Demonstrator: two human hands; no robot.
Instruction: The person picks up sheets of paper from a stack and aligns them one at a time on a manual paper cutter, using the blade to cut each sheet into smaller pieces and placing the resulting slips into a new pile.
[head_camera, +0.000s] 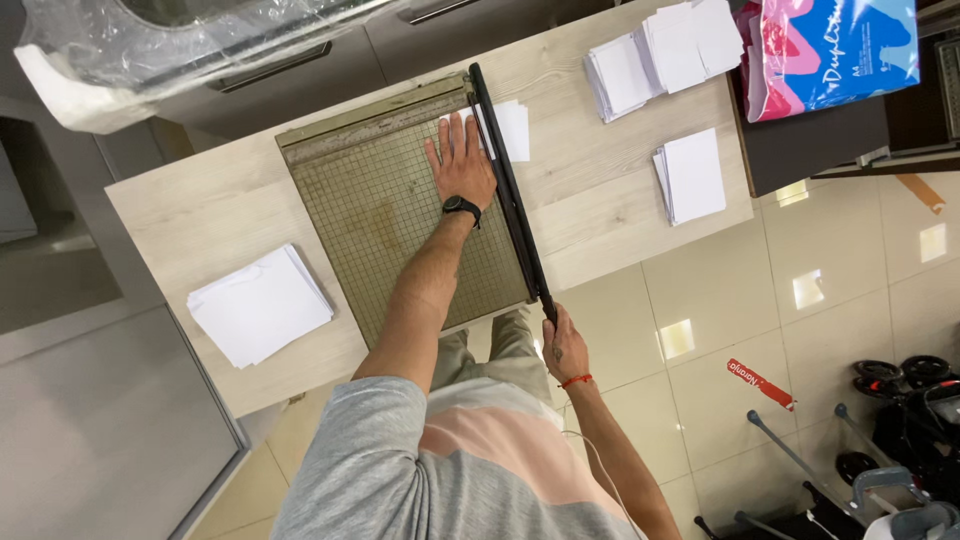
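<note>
A guillotine paper cutter (390, 210) with a gridded, worn bed lies on the light wooden table (200, 210). Its black blade arm (510, 190) is down along the bed's right edge. My left hand (460, 160), a black watch on its wrist, lies flat with fingers spread on the bed beside the blade. White paper (514, 128) sticks out past the blade, to the right of that hand. My right hand (566, 346), with a red cord on its wrist, grips the handle end of the blade arm at the table's near edge.
Stacks of white cut sheets lie at the left (260, 305), at the right (692, 175) and at the far right (660, 50). A pink and blue paper pack (830, 50) sits on a dark shelf. Clear plastic wrap (150, 40) hangs top left. Crutches (800, 460) and a wheeled frame (900, 400) stand on the tiled floor.
</note>
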